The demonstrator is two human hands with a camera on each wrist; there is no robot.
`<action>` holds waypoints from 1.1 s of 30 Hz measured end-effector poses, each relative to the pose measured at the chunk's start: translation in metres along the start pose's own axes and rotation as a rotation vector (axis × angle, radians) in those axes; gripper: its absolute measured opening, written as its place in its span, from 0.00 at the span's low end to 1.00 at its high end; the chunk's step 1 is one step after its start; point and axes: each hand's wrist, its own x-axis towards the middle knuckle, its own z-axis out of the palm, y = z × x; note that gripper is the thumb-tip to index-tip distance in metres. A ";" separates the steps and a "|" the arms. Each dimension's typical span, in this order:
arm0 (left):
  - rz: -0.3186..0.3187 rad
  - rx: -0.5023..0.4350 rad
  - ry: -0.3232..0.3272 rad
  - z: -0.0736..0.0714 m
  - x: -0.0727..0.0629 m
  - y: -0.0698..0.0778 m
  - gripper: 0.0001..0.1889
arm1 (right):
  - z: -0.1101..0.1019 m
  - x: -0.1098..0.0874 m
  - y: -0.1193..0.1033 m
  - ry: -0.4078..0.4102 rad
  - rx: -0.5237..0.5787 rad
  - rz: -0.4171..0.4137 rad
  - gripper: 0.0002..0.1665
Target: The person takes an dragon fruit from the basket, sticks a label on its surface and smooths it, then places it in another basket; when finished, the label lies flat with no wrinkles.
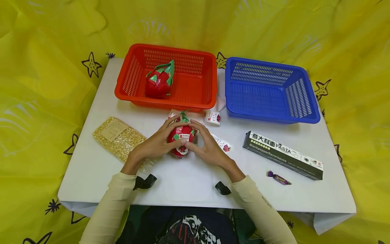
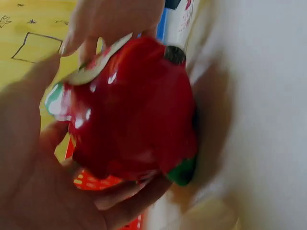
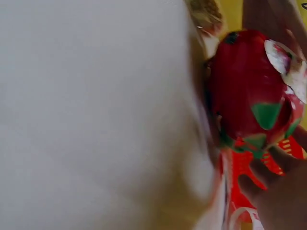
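A model dragon fruit [image 1: 175, 136], red and glossy with green leaf tips, lies on the white table before the person. A white sticker [image 1: 184, 136] with print is on its upper face. My left hand [image 1: 159, 139] curls round the fruit's left side, thumb at the sticker. From the right, my right hand [image 1: 207, 144] holds it too, with fingers near the leafy top and thumb meeting the left thumb over the sticker. In the left wrist view the red body [image 2: 139, 110] sits within the curved left fingers. The right wrist view shows right fingers [image 3: 261, 175] beside the green tips.
Behind stand a red basket [image 1: 170, 103] with another dragon fruit [image 1: 158, 84] and a blue basket [image 1: 274, 118]. A roll of stickers [image 1: 212, 118] and a loose sticker [image 1: 223, 145] lie close by. Corn kernels in a bag [image 1: 120, 137] lie left; a pasta box [image 1: 283, 156] and wrapped candy [image 1: 278, 178] right.
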 end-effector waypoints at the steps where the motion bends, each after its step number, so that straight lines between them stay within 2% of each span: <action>1: 0.005 -0.001 0.013 0.001 0.001 0.000 0.33 | -0.002 0.000 -0.001 -0.040 -0.004 0.017 0.48; 3: 0.008 -0.007 0.046 0.005 0.003 0.001 0.30 | -0.004 0.001 -0.003 -0.095 -0.036 0.042 0.56; 6: -0.030 0.009 0.110 0.014 0.005 0.003 0.28 | -0.003 0.006 -0.003 -0.116 -0.085 0.042 0.63; 11: -0.139 0.111 0.230 0.029 0.007 0.007 0.30 | 0.001 0.010 0.003 -0.092 -0.031 0.025 0.62; 13: -0.153 0.135 0.253 0.031 0.007 0.008 0.30 | 0.001 0.011 0.004 -0.100 0.007 0.028 0.62; 15: -0.148 0.133 0.244 0.030 0.007 0.007 0.29 | -0.001 0.011 0.004 -0.122 0.031 0.035 0.61; 19: -0.091 0.052 0.171 0.024 0.004 0.001 0.27 | -0.006 0.011 0.004 -0.140 0.085 0.030 0.52; 24: -0.032 -0.034 0.097 0.017 0.002 -0.006 0.27 | -0.006 0.015 0.004 -0.096 0.104 0.005 0.39; 33: -0.001 -0.067 0.030 0.014 0.001 -0.006 0.39 | 0.001 0.018 0.001 -0.058 0.195 0.052 0.29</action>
